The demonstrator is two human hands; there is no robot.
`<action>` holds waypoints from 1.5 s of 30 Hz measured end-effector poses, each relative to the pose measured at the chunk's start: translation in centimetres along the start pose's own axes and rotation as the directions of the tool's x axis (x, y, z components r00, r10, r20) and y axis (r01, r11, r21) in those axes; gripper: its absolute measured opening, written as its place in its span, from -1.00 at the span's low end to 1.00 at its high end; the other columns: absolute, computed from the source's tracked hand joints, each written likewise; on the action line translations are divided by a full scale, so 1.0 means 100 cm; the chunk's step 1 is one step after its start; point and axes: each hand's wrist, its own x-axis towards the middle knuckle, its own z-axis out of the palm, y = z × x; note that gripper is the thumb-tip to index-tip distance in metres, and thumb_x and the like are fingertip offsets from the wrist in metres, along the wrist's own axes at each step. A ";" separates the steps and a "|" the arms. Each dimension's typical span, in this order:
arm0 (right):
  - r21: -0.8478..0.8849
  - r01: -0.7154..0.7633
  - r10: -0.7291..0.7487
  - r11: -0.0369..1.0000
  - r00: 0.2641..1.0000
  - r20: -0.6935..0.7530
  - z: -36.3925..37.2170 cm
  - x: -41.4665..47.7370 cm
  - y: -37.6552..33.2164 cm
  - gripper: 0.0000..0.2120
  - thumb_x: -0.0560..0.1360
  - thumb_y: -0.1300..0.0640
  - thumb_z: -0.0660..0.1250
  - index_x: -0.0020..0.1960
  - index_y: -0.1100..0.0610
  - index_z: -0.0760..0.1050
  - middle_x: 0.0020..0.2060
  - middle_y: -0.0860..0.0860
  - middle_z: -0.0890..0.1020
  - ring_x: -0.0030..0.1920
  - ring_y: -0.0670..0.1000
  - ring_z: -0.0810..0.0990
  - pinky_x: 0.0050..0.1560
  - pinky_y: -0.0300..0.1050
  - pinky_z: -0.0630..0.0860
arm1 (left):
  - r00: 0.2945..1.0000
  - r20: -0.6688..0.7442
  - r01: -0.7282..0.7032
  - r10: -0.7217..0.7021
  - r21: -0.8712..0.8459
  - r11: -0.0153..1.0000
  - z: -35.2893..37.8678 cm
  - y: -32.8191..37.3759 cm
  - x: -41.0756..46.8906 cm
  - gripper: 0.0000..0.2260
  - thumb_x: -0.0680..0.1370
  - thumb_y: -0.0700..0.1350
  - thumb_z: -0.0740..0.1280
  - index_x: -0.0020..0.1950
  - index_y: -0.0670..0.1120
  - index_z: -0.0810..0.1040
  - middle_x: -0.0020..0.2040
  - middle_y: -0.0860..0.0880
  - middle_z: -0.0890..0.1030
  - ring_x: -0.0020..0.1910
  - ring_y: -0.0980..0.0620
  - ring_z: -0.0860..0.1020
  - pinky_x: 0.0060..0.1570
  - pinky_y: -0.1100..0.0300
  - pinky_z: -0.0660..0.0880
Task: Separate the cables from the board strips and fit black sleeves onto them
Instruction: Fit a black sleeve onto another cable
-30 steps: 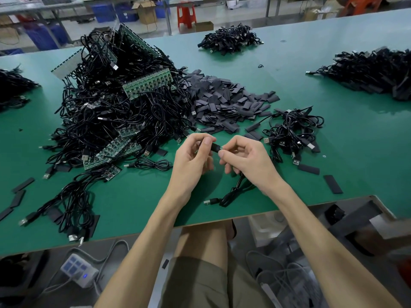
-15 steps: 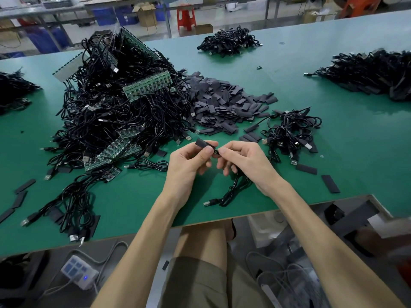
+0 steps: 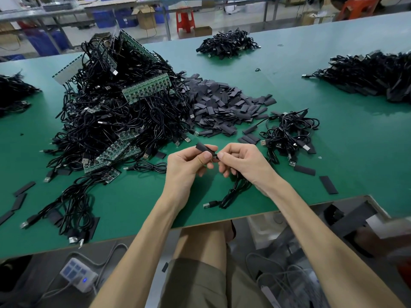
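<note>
My left hand (image 3: 189, 165) pinches a black sleeve (image 3: 202, 147) between thumb and fingers, its far end sticking out up and left. My right hand (image 3: 242, 163) pinches the end of a black cable (image 3: 233, 194) right at the sleeve's near end; the cable hangs under that hand and its USB plug lies on the green table (image 3: 333, 141). A big heap of cables on green board strips (image 3: 111, 121) rises at the left. Loose black sleeves (image 3: 222, 105) are piled behind my hands.
A small bundle of cables (image 3: 289, 134) lies right of my hands, with stray sleeves (image 3: 328, 184) near the table's front edge. More cable piles sit far back (image 3: 226, 44), far right (image 3: 373, 74) and far left (image 3: 13, 94). A power strip (image 3: 77, 274) lies on the floor.
The sleeve in my left hand now sticks out further up and left past the fingers. Both hands stay close together over the same spot.
</note>
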 end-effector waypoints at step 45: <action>-0.093 0.009 -0.007 0.996 1.000 0.022 0.004 -0.002 0.002 -0.78 0.69 0.25 0.25 -0.08 0.15 0.59 -0.34 0.03 0.69 -0.53 0.00 0.57 -0.47 -0.26 0.39 | 0.988 -0.030 -0.146 0.151 0.111 0.983 0.004 0.005 -0.002 -0.88 0.55 -0.26 0.45 0.07 -0.15 0.72 -0.25 0.02 0.67 -0.32 0.11 0.51 -0.24 0.33 0.45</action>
